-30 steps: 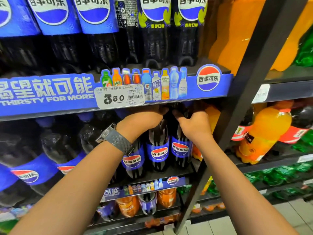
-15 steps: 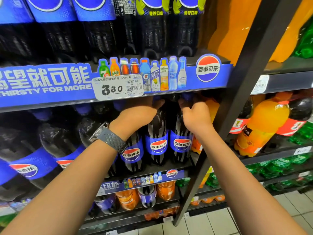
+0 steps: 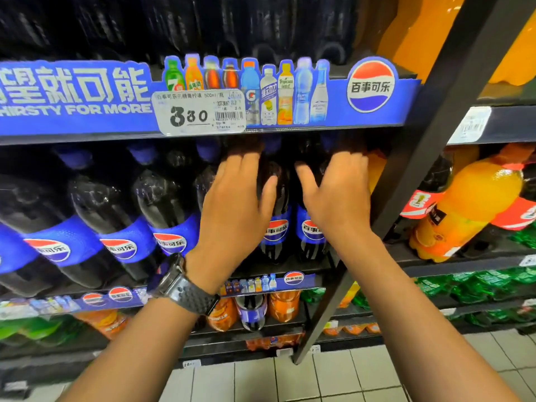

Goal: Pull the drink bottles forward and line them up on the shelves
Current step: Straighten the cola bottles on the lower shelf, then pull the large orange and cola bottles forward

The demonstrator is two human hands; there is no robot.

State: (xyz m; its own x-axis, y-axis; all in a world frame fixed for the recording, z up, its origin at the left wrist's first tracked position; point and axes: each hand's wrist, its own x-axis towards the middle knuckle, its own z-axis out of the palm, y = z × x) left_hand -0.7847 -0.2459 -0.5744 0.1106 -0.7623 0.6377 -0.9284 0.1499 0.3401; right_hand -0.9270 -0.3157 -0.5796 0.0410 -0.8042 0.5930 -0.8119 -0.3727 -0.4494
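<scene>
Shelf: middle shelf [image 3: 290, 268] of a store rack carries a row of large Pepsi cola bottles [image 3: 116, 204], blue labels facing outward; the bottles at the left lean in the wide-angle view.
Left hand: left hand [image 3: 235, 204] is raised to the shoulder of one cola bottle, fingers extended up toward the neck under the shelf edge, thumb lying against the neighbouring bottle [image 3: 275, 210]. Fingertips are in shadow; whether the grip closes round the neck cannot be told.
Right hand: right hand [image 3: 336, 195] reaches over the rightmost cola bottle [image 3: 310, 227], fingers bent over its top, thumb spread toward the left. Closure of the grip likewise cannot be told.
Purpose of hold: judged as reaching high and behind the necks so the bottles can be drawn to the front edge without tipping.
Wristwatch: dark wristwatch [image 3: 185, 288] on the left wrist.
Surroundings: blue Pepsi banner [image 3: 87, 97] with price tag [image 3: 200, 111] above; orange soda bottle [image 3: 470, 204] right of the black upright [image 3: 429, 140].
Risk: adjacent bottles stand touching, so one may drag another.
</scene>
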